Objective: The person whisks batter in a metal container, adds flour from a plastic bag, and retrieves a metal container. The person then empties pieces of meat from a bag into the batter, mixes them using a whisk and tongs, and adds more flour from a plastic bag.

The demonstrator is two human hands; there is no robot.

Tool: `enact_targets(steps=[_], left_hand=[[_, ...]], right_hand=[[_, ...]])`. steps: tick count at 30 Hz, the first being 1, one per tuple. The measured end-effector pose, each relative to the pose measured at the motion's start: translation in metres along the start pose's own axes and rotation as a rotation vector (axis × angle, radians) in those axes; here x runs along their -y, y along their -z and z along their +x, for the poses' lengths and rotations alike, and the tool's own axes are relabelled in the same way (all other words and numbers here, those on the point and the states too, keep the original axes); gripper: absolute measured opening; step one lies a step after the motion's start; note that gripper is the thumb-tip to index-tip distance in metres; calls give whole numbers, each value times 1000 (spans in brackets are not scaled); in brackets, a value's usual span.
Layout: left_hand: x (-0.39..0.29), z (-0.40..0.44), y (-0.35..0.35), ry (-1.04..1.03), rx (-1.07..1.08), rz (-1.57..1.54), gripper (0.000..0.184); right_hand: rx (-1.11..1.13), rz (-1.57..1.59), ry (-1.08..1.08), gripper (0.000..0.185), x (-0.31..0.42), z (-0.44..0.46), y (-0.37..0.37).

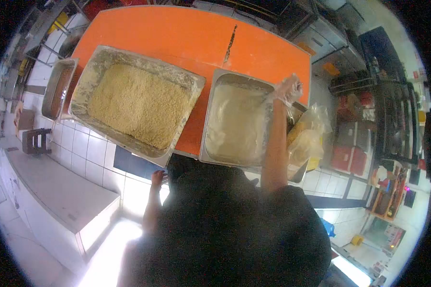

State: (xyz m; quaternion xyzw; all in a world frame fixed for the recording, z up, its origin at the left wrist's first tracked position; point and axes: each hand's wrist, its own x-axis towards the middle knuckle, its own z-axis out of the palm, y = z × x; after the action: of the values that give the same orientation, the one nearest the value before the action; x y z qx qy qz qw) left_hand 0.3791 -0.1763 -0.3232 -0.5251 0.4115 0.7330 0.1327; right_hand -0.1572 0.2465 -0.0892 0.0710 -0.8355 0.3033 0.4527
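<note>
My right hand (289, 90) is over the right rim of a metal pan (207, 129) of pale, cloudy liquid (237, 122). Something whitish and translucent covers this hand, a thin glove or a wet coating; I cannot tell which. Its fingers are blurred, and I see no clear object in them. Down by my left side, my left hand (159, 178) hangs below the front corner of a larger metal pan (181, 79). Nothing shows in its loosely bent fingers. Coarse, pale yellow crumbs (139, 103) fill most of that larger pan.
Both pans stand on an orange table (177, 28). A narrower metal tray (73, 71) with brownish contents is at the left. Clear plastic bags (311, 134) lie right of the liquid pan. Behind me on the left is a white counter (57, 186); shelving with red items (349, 158) stands at the right.
</note>
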Motion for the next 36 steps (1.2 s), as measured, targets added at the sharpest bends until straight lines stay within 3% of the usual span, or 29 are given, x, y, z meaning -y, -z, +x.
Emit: enact_targets(steps=[1,3,5,6,8,11,14,15,17,18,20,21,23,24,26,27,29,30,32,33,35,36], left_hand=[[-2,-3,-1,-53,4,21,33],[-6,0,1,-68,75,61,34],[-2,23,12,-13,89,283,55],[-13,16,5,-18,90,286,55],[-24,8,-2,-36,30,41,32],[-26,13,-4,-164,39,66,34],[-40,9,-7,-47,27,70,39],[-32,17,-1,-46,27,75,39],[-28,23,4,-68,126,47,40],[-29,19,3,-72,132,54,40],[-35,3,-6,11,77,-33,38],[-34,2,-11,5,79,-29,38],[-31,-1,-18,-75,-53,38,38],[-22,18,-5,-67,-5,74,39],[-25,15,-6,-70,-8,92,39],[-25,8,-6,-68,-12,115,39],[-35,-25,-15,-65,-16,80,38],[-35,-25,-15,-82,-11,44,38],[-29,-4,-2,-45,35,61,38],[-28,-3,-1,-7,77,71,37],[-26,-14,-4,-60,102,84,37],[-29,-20,-7,-112,119,87,37]], right_hand=[[-18,132,-36,30,-10,-10,-19],[-88,934,-625,37,30,-17,-10],[-142,1609,-1178,42,70,-35,-8],[121,1030,-871,38,48,-74,-29],[341,445,-543,35,59,-74,-18],[529,423,-758,27,59,-44,31],[341,565,-764,26,38,-15,45],[143,854,-879,27,51,4,54],[-82,1141,-975,28,46,9,50],[114,1739,-729,27,28,0,28],[335,2293,-372,27,22,-14,10],[29,1979,-796,30,47,-28,2],[-257,1593,-1155,33,66,-41,13],[180,940,-843,37,71,-42,27],[543,274,-476,42,73,-28,34],[290,577,-690,45,69,-17,37],[16,860,-905,48,66,-9,49],[-24,1378,-969,25,64,-3,53],[-82,1897,-982,15,69,-2,46],[-120,1527,-1075,17,75,-15,21],[-165,1154,-1136,19,60,-31,4],[-79,1360,-1162,17,39,-38,5]])
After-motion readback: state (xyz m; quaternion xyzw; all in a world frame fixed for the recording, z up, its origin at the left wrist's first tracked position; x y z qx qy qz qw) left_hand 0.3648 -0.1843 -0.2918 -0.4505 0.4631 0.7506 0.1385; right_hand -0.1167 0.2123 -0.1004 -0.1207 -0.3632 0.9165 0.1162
